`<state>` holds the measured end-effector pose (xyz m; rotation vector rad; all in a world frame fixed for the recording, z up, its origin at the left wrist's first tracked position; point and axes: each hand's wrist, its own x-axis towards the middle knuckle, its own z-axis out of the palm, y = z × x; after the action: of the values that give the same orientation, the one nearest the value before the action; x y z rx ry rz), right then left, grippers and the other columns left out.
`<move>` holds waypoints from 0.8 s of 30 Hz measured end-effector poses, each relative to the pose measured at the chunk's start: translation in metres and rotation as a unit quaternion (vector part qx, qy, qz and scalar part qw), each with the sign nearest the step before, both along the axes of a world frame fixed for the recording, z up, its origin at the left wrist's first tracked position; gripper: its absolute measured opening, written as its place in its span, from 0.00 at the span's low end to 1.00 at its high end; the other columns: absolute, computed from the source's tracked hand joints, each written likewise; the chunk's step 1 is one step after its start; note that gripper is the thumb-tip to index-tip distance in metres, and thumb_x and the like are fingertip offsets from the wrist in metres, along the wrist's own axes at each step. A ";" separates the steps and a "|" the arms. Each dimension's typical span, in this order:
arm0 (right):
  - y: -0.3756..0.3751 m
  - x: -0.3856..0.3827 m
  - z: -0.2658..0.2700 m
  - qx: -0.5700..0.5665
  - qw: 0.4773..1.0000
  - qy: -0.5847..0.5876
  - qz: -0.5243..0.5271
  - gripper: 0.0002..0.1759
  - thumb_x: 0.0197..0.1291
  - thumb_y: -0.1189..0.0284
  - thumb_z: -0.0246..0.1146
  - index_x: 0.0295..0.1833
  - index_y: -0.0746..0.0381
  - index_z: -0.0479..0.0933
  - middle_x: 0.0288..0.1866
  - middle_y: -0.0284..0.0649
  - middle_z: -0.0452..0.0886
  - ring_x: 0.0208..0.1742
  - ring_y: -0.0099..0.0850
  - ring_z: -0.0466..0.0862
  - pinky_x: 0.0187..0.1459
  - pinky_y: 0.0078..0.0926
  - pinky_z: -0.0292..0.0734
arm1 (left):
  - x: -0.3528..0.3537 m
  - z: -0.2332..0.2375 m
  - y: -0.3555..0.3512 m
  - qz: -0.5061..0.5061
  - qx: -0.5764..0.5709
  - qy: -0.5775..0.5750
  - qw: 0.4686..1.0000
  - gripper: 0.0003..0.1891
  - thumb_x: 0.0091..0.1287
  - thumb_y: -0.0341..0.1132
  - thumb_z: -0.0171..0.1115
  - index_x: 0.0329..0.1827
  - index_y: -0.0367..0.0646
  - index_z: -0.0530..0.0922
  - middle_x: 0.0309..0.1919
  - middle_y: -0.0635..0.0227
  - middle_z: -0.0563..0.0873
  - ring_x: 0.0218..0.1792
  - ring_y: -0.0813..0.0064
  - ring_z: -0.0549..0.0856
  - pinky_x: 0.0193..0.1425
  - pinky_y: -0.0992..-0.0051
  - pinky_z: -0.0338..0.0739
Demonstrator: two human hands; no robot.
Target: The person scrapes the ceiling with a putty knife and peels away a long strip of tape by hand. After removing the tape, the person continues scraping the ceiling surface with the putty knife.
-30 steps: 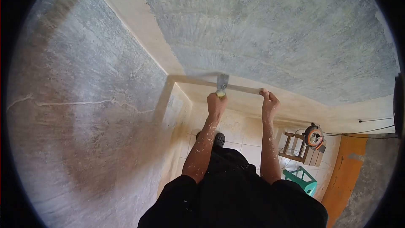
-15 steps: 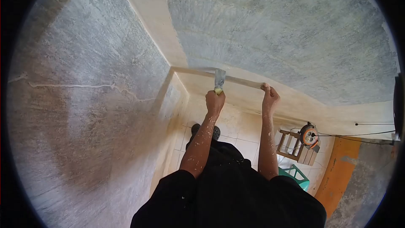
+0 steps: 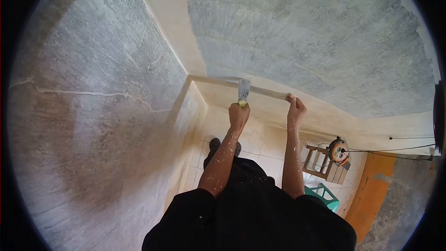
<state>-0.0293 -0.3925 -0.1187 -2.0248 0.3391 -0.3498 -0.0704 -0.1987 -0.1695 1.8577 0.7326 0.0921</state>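
Note:
My left hand (image 3: 239,114) grips the handle of a putty knife (image 3: 243,91). Its blade points up against a long straight bar (image 3: 241,87) that lies along the wall near the corner. My right hand (image 3: 295,108) holds the right end of that bar against the pale plastered band of the wall (image 3: 325,116). Both forearms are spattered with white plaster. Above the bar the wall is rough grey render (image 3: 316,32).
A grey rendered wall (image 3: 93,111) with a thin crack stands close on my left. Below are white floor tiles (image 3: 267,151), my shoe (image 3: 214,145), a wooden stool (image 3: 325,167) with an orange cable reel (image 3: 338,150), a green plastic stool (image 3: 325,195) and an orange door frame (image 3: 374,190).
The view has shifted slightly; both hands stay on the bar and the putty knife, with the blade shifted a little along the bar.

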 end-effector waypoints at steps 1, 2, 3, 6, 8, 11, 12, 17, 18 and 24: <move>0.003 0.004 -0.001 0.010 1.000 -0.012 0.003 0.19 0.63 0.57 0.62 0.40 0.62 0.86 0.32 0.40 0.88 0.35 0.23 0.82 0.43 0.25 0.73 | 0.001 -0.011 -0.001 0.003 -0.024 0.013 1.000 0.16 0.57 0.37 0.61 0.24 0.28 0.79 0.20 0.42 0.82 0.29 0.47 0.86 0.31 0.59 0.76; 0.005 0.009 -0.001 0.006 1.000 -0.012 0.004 0.19 0.63 0.57 0.62 0.40 0.62 0.86 0.32 0.40 0.88 0.35 0.23 0.82 0.43 0.24 0.73 | 0.004 -0.021 -0.004 0.005 -0.048 0.026 0.999 0.15 0.57 0.37 0.62 0.24 0.28 0.80 0.22 0.41 0.82 0.30 0.44 0.85 0.31 0.57 0.76; 0.006 0.008 0.002 0.001 1.000 -0.007 0.002 0.19 0.63 0.57 0.62 0.40 0.62 0.86 0.32 0.40 0.88 0.35 0.23 0.83 0.44 0.24 0.73 | 0.000 -0.018 -0.010 0.010 -0.059 0.041 0.997 0.15 0.57 0.36 0.61 0.24 0.28 0.80 0.21 0.41 0.82 0.29 0.44 0.85 0.30 0.58 0.76; 0.002 -0.005 0.000 -0.001 1.000 0.016 -0.013 0.19 0.63 0.57 0.62 0.40 0.62 0.86 0.32 0.39 0.88 0.35 0.23 0.83 0.44 0.25 0.73 | -0.013 0.010 -0.006 0.007 0.042 -0.027 0.999 0.15 0.57 0.36 0.62 0.23 0.28 0.79 0.20 0.41 0.81 0.28 0.44 0.84 0.30 0.57 0.76; 0.006 0.007 0.001 0.005 1.000 0.005 0.002 0.19 0.63 0.57 0.62 0.40 0.62 0.86 0.32 0.39 0.87 0.35 0.24 0.83 0.44 0.25 0.73 | -0.005 -0.015 0.001 0.014 0.046 -0.031 0.998 0.15 0.56 0.36 0.63 0.22 0.28 0.79 0.19 0.41 0.81 0.28 0.43 0.84 0.30 0.56 0.76; -0.002 0.006 -0.009 0.005 1.000 -0.004 0.009 0.19 0.63 0.57 0.62 0.39 0.62 0.86 0.31 0.39 0.87 0.35 0.25 0.83 0.45 0.25 0.74 | -0.002 -0.018 -0.009 0.018 0.023 -0.034 0.999 0.15 0.56 0.37 0.64 0.22 0.29 0.80 0.19 0.42 0.81 0.28 0.43 0.84 0.30 0.55 0.77; 0.002 0.006 -0.002 0.010 1.000 0.000 0.006 0.19 0.63 0.56 0.62 0.39 0.62 0.86 0.31 0.39 0.87 0.35 0.25 0.83 0.45 0.25 0.74 | -0.003 -0.023 -0.010 0.016 0.040 -0.040 0.998 0.16 0.56 0.37 0.64 0.22 0.29 0.80 0.19 0.42 0.81 0.28 0.44 0.84 0.30 0.55 0.77; 0.003 0.002 0.006 -0.012 1.000 0.006 0.005 0.19 0.63 0.56 0.63 0.39 0.62 0.86 0.31 0.39 0.87 0.36 0.25 0.83 0.46 0.25 0.74 | 0.006 -0.055 0.010 0.054 0.074 -0.015 0.996 0.17 0.57 0.36 0.62 0.20 0.27 0.77 0.17 0.42 0.80 0.28 0.46 0.85 0.26 0.58 0.73; 0.002 0.002 0.006 -0.023 1.000 0.012 0.004 0.18 0.63 0.57 0.63 0.39 0.62 0.86 0.32 0.39 0.87 0.36 0.25 0.83 0.46 0.25 0.74 | 0.008 -0.048 0.009 0.037 0.073 -0.046 0.996 0.17 0.57 0.36 0.61 0.20 0.28 0.77 0.17 0.42 0.80 0.28 0.47 0.86 0.26 0.58 0.73; 0.003 0.004 0.005 -0.002 1.000 0.020 -0.002 0.17 0.63 0.58 0.63 0.39 0.61 0.86 0.32 0.40 0.87 0.37 0.25 0.83 0.46 0.26 0.74 | 0.011 0.010 0.004 -0.005 0.018 -0.038 0.999 0.15 0.57 0.35 0.62 0.22 0.27 0.77 0.19 0.41 0.80 0.28 0.46 0.85 0.28 0.58 0.73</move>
<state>-0.0256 -0.3897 -0.1137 -2.0378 0.3675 -0.3135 -0.0599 -0.1945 -0.1598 1.8808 0.6741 0.1696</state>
